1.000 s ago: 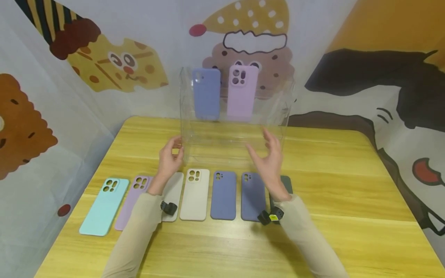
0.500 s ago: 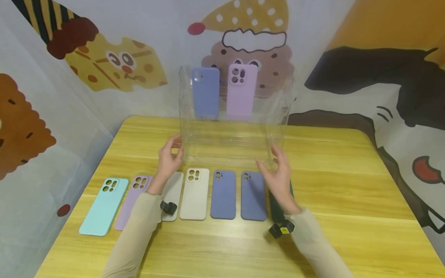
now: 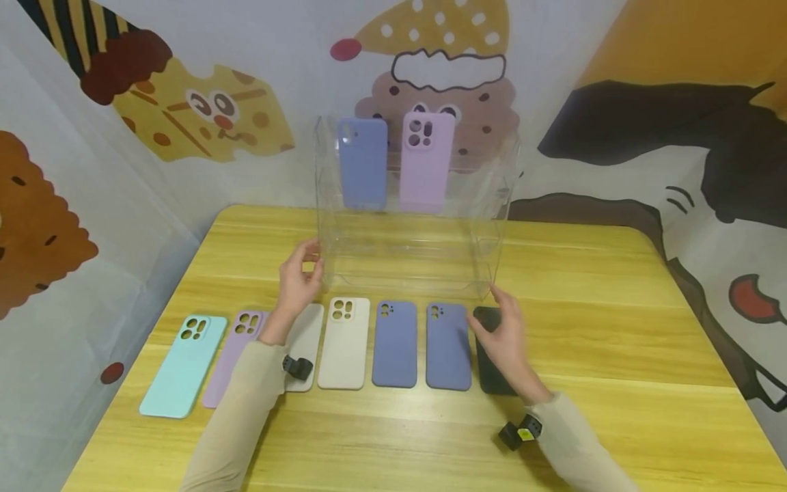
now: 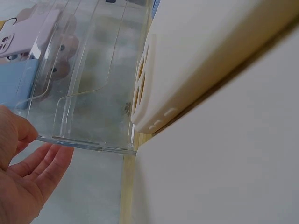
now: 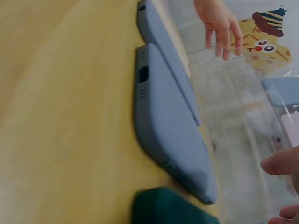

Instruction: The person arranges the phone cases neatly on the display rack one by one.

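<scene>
A clear tiered rack [image 3: 412, 280] stands at the back of the table, with a blue phone case [image 3: 364, 164] and a pink-lilac case [image 3: 427, 160] upright on its upper part. At the rack's left side, my left hand [image 3: 298, 283] holds its edge; in the left wrist view, thumb and fingers of the hand [image 4: 25, 177] lie on either side of the clear edge. My right hand [image 3: 507, 335] is open and empty near the rack's front right corner, over part of a dark green case [image 3: 490, 369]. Fingers of that hand [image 5: 285, 179] show in the right wrist view.
Flat in a row before the rack lie a turquoise case [image 3: 183, 369], a purple case [image 3: 230, 359], a pale grey case [image 3: 310, 342], a cream case [image 3: 344, 348] and two slate-blue cases [image 3: 395, 348]. A cartoon-printed cloth [image 3: 246, 184] hangs behind the table.
My right hand has moved right and toward the table's front, from before the rack to its front right corner, uncovering more of the dark green case. My left hand has stayed in place.
</scene>
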### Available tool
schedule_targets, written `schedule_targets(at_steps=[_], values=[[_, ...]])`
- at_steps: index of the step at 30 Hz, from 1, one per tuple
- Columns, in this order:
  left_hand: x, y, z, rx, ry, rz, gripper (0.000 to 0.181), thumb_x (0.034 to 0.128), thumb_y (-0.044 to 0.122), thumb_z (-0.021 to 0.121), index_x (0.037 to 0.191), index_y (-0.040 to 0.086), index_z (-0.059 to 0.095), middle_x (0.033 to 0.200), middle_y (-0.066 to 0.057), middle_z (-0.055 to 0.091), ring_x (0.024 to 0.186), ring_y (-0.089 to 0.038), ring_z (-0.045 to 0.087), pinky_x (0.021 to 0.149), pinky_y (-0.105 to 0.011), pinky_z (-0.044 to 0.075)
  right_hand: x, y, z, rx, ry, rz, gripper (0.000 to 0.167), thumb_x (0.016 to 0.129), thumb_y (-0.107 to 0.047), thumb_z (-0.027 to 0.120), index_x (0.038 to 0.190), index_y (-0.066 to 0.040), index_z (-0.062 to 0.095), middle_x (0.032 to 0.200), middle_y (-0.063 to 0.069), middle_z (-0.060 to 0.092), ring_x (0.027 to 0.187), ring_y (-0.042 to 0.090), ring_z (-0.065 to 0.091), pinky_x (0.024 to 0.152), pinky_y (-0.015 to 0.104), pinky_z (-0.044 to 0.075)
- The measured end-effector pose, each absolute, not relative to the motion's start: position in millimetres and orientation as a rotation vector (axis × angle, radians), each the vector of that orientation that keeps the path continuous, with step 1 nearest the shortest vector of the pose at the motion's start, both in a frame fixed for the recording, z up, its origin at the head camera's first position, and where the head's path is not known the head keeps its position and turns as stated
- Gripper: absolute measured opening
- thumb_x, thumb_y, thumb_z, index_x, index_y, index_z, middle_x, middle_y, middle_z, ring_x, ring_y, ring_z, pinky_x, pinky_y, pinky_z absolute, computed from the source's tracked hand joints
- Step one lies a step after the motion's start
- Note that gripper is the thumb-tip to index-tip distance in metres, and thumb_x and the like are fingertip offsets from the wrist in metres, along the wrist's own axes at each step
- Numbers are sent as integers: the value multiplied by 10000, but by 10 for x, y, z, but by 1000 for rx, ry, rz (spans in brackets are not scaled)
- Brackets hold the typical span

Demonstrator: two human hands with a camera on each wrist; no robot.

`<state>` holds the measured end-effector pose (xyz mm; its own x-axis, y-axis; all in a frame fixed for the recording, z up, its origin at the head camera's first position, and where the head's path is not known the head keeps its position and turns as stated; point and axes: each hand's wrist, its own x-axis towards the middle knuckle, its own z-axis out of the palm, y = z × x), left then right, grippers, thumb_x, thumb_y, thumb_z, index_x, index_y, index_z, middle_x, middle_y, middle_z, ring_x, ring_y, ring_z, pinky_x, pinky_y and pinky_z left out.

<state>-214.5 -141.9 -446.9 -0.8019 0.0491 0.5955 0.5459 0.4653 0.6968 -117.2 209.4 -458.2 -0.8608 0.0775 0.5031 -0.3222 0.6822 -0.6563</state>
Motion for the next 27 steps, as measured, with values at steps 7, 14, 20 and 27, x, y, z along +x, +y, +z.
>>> schedule_targets(at_steps=[7, 14, 20, 27], values=[[-2142, -1417, -4465, -498, -2207, -1311, 361, 814, -145, 569, 1171, -120, 524, 1006, -288, 613, 829, -382, 625, 570, -410, 595, -1079, 2187, -4664, 124, -2479, 1034, 699, 668, -20, 793, 1237, 183, 442, 1206, 368, 468, 1121, 491, 418, 972, 592, 361], [-2148, -1420, -4461, -495, -2218, -1300, 359, 817, -140, 568, 1172, -120, 522, 1008, -289, 613, 835, -380, 626, 580, -412, 596, -1040, 2266, -4743, 55, -2569, 990, 768, 660, -69, 810, 1279, 157, 415, 1256, 362, 427, 1163, 498, 374, 999, 600, 330], [-2147, -1424, -4463, -503, -2218, -1294, 363, 819, -131, 572, 1178, -114, 519, 1018, -284, 613, 840, -385, 625, 578, -417, 595, -1026, 2314, -4755, -24, -2729, 966, 846, 692, -134, 810, 1342, 136, 341, 1323, 359, 359, 1208, 499, 318, 1010, 612, 316], [-2144, -1429, -4464, -488, -2237, -1298, 370, 821, -124, 574, 1186, -106, 521, 1022, -275, 616, 842, -367, 627, 579, -413, 596, -1043, 2321, -4720, -60, -2852, 920, 877, 718, -182, 794, 1363, 143, 296, 1358, 379, 321, 1229, 526, 298, 1033, 624, 285]])
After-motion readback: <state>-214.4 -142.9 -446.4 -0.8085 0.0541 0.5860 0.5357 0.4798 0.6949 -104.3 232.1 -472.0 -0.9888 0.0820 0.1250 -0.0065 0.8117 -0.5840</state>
